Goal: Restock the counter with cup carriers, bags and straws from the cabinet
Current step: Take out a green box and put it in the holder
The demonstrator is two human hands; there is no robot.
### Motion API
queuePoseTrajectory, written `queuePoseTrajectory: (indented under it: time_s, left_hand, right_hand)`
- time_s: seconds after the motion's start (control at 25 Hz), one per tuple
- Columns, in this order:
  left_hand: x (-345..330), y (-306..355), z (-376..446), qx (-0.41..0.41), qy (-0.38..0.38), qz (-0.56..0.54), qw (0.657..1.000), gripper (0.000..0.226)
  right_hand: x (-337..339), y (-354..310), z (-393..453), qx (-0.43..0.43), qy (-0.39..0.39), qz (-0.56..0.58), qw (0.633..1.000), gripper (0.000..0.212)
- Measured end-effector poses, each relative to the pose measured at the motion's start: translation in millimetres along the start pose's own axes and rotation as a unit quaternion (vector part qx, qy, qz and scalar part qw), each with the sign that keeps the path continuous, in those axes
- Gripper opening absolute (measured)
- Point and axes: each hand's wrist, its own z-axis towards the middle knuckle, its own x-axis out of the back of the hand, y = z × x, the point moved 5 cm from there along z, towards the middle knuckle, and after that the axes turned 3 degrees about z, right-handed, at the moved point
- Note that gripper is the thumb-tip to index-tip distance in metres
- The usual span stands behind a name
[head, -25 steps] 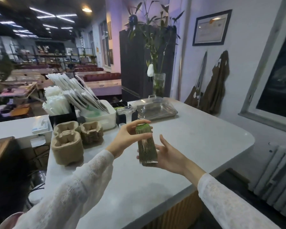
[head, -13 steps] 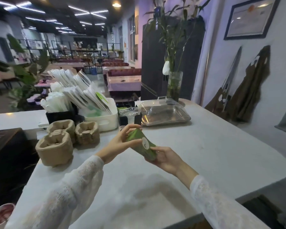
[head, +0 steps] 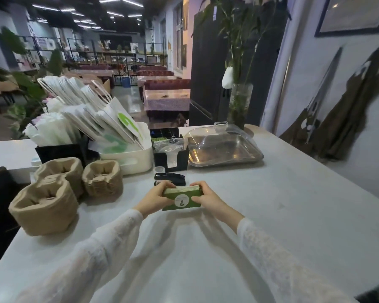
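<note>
Left hand (head: 157,196): fingers curled round the left end of the green card stack (head: 182,198).
Right hand (head: 208,199): fingers curled round its right end.
Stack location: on the white counter (head: 293,215), at 4 o'clock from the cup carriers (head: 53,193).

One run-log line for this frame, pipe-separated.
left hand: grips green card stack | right hand: grips same stack | stack: on edge on counter | stapler: just behind | cup carriers: left

Both hands, L (head: 157,196) & R (head: 207,197), curled, gripping.
</note>
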Motion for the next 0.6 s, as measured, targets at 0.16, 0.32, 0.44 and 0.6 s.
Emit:
queuePoseTrajectory:
  time_s: [0.16, 0.32, 0.44, 0.6]
  left_hand:
    - [0.4, -10.3, 24.4, -0.031, 0.026, 0.020, 0.999, 0.037]
    - [-12.8, -25.5, 37.9, -0.066, -0.010, 0.154, 0.986, 0.048]
    - [-23.1, -31.9, 41.3, -0.073, -0.027, 0.178, 0.981, 0.055]
    - [-19.2, -29.2, 43.0, -0.084, -0.020, 0.217, 0.972, 0.039]
  right_hand:
    - [-2.8, 0.9, 29.8, 0.051, -0.012, -0.100, 0.994, 0.038]
    - [-13.7, 13.9, 47.5, 0.094, -0.044, -0.214, 0.971, 0.056]
    - [-18.8, 21.2, 57.9, 0.101, -0.071, -0.278, 0.952, 0.057]
    - [-11.8, 15.6, 58.9, 0.122, -0.087, -0.276, 0.949, 0.045]
